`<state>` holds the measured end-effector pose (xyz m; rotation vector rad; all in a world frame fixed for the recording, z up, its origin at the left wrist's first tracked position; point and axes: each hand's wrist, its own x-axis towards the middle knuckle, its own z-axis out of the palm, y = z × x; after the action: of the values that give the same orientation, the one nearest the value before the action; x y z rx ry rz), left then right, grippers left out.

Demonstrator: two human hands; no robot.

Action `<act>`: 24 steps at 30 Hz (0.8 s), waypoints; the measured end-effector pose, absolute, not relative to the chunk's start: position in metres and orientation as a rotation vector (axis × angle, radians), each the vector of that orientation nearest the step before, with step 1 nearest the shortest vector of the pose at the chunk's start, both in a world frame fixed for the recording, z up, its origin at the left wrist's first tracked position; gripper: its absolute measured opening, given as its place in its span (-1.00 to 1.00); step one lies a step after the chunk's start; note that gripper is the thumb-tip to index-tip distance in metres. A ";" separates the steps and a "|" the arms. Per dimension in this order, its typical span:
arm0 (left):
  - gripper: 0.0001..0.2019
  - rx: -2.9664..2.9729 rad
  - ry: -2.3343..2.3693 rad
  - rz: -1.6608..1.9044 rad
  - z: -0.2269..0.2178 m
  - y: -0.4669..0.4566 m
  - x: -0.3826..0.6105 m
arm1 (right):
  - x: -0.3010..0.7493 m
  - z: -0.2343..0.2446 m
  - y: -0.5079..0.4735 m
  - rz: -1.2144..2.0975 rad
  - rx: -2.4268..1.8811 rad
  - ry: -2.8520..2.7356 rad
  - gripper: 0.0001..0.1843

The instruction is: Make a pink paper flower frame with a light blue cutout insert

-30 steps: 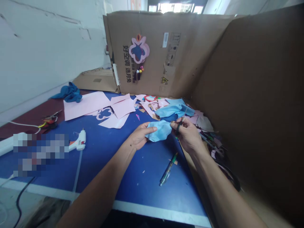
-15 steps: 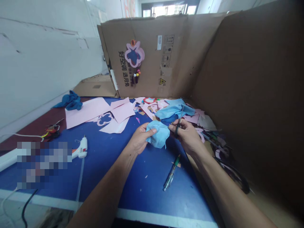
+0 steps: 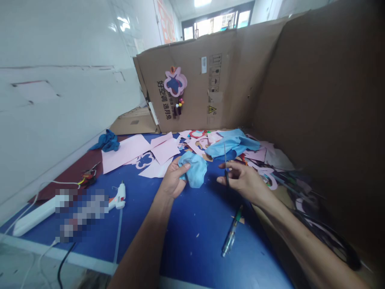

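"Where was the cloth?"
"Beyond the pen, leftward; the left hand pinched it; the right hand grasped scissors."
"Its feel?"
"It looked light and limp; pinching an edge seemed best."

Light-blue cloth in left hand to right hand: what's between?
A strip of blue tabletop, seen in the head view; the right hand, holding scissors, is apart from the cloth.

Blue tbl w/ pink paper pcs, glue gun & pen.
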<state>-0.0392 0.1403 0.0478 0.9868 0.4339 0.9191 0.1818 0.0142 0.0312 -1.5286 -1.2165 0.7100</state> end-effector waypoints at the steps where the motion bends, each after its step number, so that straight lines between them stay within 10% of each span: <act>1: -0.61 0.981 0.432 0.930 0.049 0.141 -0.040 | 0.180 0.033 0.014 0.743 -1.508 -1.208 -0.47; 24: -0.55 0.918 0.390 1.044 0.058 0.148 -0.051 | 0.164 0.052 0.001 1.360 -1.129 -1.238 -0.44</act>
<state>-0.0507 0.1480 0.0584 0.9180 0.3901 1.0436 0.1637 0.0010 0.0524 -1.1291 -1.2379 1.3597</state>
